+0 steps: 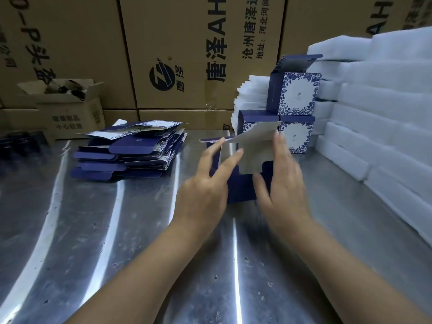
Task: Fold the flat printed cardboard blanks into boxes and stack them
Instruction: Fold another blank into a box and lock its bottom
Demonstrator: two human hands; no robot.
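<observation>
A half-formed navy box stands on the metal table between my hands, its grey inner flap raised. My left hand touches the box's left side with fingers nearly straight. Against the right side and flap lies my right hand, fingers extended. A pile of flat navy and white-printed blanks lies to the left. Behind the box, three folded boxes are stacked: one on top with its lid open, and two below.
White foam blocks are piled along the right edge and behind the folded boxes. Large brown shipping cartons wall off the back. A small open carton sits at the back left.
</observation>
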